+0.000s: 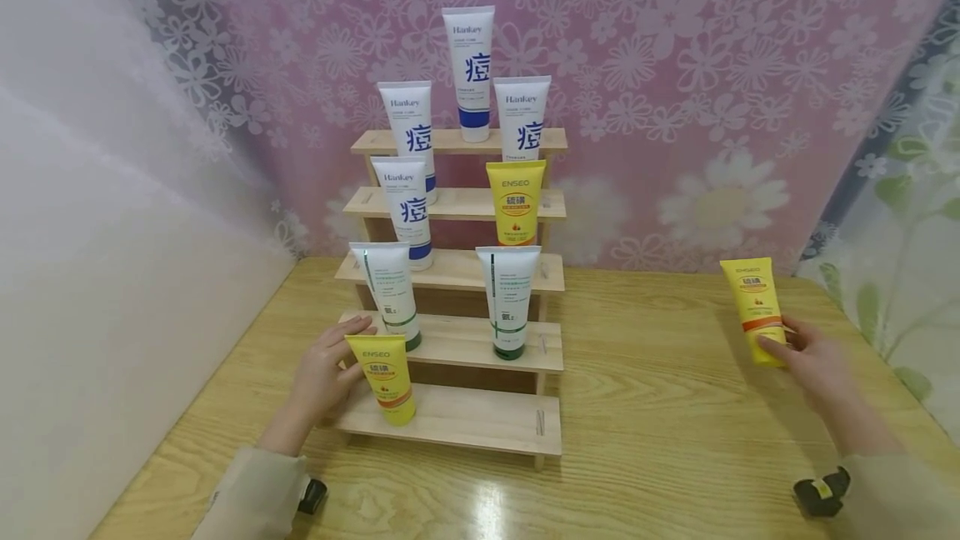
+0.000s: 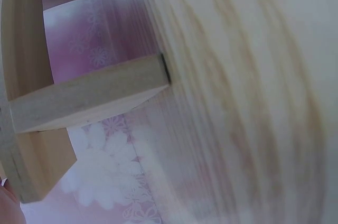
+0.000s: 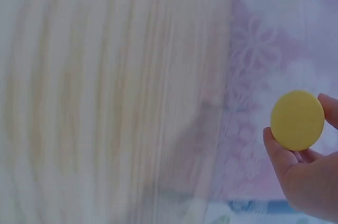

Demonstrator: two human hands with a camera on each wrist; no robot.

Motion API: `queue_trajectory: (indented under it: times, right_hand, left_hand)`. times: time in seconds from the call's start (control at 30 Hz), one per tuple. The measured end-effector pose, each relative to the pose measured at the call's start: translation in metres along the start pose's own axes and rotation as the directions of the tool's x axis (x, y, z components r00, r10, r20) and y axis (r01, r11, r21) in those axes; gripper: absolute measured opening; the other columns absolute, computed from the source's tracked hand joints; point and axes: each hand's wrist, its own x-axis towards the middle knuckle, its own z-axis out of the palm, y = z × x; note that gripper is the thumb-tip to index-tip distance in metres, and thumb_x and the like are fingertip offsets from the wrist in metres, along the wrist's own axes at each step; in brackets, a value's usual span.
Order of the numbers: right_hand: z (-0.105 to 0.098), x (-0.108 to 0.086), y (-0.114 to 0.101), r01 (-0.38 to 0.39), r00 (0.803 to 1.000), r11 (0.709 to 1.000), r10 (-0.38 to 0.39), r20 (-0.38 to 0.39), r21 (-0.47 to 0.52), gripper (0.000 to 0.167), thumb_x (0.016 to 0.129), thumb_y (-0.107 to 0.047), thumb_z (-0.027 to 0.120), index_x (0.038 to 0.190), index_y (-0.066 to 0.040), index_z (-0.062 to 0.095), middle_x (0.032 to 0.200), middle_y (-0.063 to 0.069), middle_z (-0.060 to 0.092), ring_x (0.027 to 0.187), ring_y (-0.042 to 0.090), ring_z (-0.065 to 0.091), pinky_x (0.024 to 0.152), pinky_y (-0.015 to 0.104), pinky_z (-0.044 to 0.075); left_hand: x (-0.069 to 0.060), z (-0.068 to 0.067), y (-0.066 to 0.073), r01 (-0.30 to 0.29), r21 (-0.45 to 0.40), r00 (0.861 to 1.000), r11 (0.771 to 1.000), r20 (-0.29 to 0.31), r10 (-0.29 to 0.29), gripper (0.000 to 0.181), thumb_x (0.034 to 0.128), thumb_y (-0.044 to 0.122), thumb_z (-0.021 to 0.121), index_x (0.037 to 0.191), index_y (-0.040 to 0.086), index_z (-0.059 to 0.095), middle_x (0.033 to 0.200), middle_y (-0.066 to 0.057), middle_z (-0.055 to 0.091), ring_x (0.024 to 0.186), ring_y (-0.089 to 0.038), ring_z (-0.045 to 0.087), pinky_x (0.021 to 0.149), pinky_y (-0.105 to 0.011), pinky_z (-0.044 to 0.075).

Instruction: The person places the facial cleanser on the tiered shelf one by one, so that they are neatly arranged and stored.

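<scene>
In the head view my left hand (image 1: 327, 369) grips the left end of a wooden stepped rack (image 1: 480, 415), with fingers over the second step. Part of this hand is hidden behind a yellow tube (image 1: 386, 380) that stands cap down on the lowest step, at its left. Out to the right, above the table, my right hand (image 1: 813, 365) pinches another yellow tube (image 1: 756, 307) near its cap, printed side towards me. The right wrist view shows this tube's round yellow cap end (image 3: 297, 120) between thumb and fingers. Rack wood (image 2: 90, 94) fills much of the left wrist view.
Two white-and-green tubes (image 1: 510, 302) stand on the second step. Higher up are several white-and-blue tubes (image 1: 472, 73) and a yellow tube (image 1: 517, 202). A wood-grain table (image 1: 645, 407) bears the rack. Flowered pink cloth (image 1: 675, 65) hangs behind, with a white wall (image 1: 112, 232) at left.
</scene>
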Motion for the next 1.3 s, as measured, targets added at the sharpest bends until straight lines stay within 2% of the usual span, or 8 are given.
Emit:
queue_trajectory:
  times: [0.17,0.33,0.6,0.73,0.8,0.9,1.03,1.3]
  right_hand:
    - [0.019,-0.010,-0.015,-0.004,0.999,0.991,-0.003,0.050,0.132,0.074,0.091,-0.024,0.051,0.134,0.015,0.006,0.108,0.001,0.042,0.077,-0.011,0.048,0.065,0.015,0.050]
    - [0.040,-0.022,-0.029,-0.001,0.992,0.953,-0.037,0.120,0.304,0.073,0.091,-0.020,0.052,0.135,0.014,0.003,0.110,-0.005,0.040,0.083,-0.008,0.049,0.068,0.013,0.048]
    - [0.068,-0.040,-0.047,0.009,0.955,0.733,-0.207,0.211,0.680,0.031,0.091,-0.002,0.045,0.120,-0.009,0.037,0.105,-0.003,0.049,0.090,0.008,0.053,0.073,0.021,0.050]
    - [0.076,-0.047,-0.055,-0.026,0.946,0.654,-0.229,0.231,0.756,0.028,0.090,0.003,0.044,0.112,-0.015,0.043,0.105,-0.001,0.051,0.091,0.009,0.053,0.075,0.022,0.050]
    - [0.080,-0.050,-0.059,-0.023,0.942,0.644,-0.241,0.232,0.764,0.029,0.090,0.004,0.044,0.112,-0.015,0.044,0.106,-0.001,0.052,0.092,0.009,0.053,0.075,0.021,0.049]
    - [0.086,-0.054,-0.065,0.005,0.939,0.660,-0.261,0.224,0.751,0.032,0.089,0.006,0.044,0.114,-0.015,0.043,0.107,-0.002,0.053,0.094,0.008,0.053,0.077,0.021,0.049]
    - [0.096,-0.061,-0.074,0.069,0.949,0.752,-0.252,0.190,0.655,0.039,0.087,0.005,0.051,0.118,-0.013,0.036,0.109,-0.004,0.052,0.098,0.006,0.053,0.079,0.018,0.048]
    - [0.124,-0.081,-0.106,0.045,0.974,0.907,-0.133,0.183,0.418,0.057,0.078,-0.006,0.067,0.122,-0.002,0.032,0.108,0.005,0.054,0.092,0.012,0.057,0.075,0.024,0.050]
  left_hand:
    - [-0.001,0.000,0.000,-0.004,-0.009,1.000,1.000,-0.007,0.004,0.036,0.0660,0.014,0.076,0.098,0.001,0.065,0.117,-0.011,0.056,0.110,-0.026,0.049,0.097,-0.039,0.036]
    - [-0.001,0.001,-0.001,-0.010,-0.013,1.000,1.000,-0.009,0.010,0.036,0.0660,0.013,0.076,0.097,0.000,0.065,0.117,-0.012,0.056,0.111,-0.027,0.049,0.098,-0.038,0.035]
    - [-0.001,0.000,-0.001,-0.017,0.002,1.000,1.000,-0.012,0.017,0.036,0.0654,0.013,0.076,0.098,0.000,0.065,0.117,-0.013,0.056,0.110,-0.027,0.049,0.097,-0.038,0.036]
    - [-0.001,-0.001,0.000,-0.016,0.004,1.000,1.000,-0.008,0.016,0.036,0.0654,0.013,0.076,0.097,0.001,0.065,0.117,-0.012,0.056,0.109,-0.027,0.050,0.097,-0.038,0.036]
    - [-0.001,-0.001,0.000,-0.014,0.001,1.000,1.000,-0.006,0.014,0.036,0.0656,0.013,0.076,0.097,0.001,0.065,0.117,-0.012,0.056,0.109,-0.027,0.050,0.097,-0.038,0.036]
    - [-0.001,-0.001,0.000,-0.010,-0.003,1.000,1.000,-0.004,0.010,0.036,0.0657,0.013,0.076,0.098,0.000,0.065,0.118,-0.012,0.056,0.110,-0.027,0.049,0.098,-0.037,0.035]
    - [-0.001,0.000,-0.002,-0.004,-0.005,1.000,1.000,-0.003,0.004,0.037,0.0650,0.011,0.076,0.098,0.000,0.065,0.118,-0.012,0.055,0.110,-0.027,0.049,0.099,-0.036,0.034]
    - [-0.002,0.001,-0.001,-0.007,0.006,1.000,1.000,-0.006,0.007,0.036,0.0657,0.014,0.076,0.098,0.001,0.065,0.118,-0.011,0.056,0.110,-0.026,0.049,0.098,-0.036,0.035]
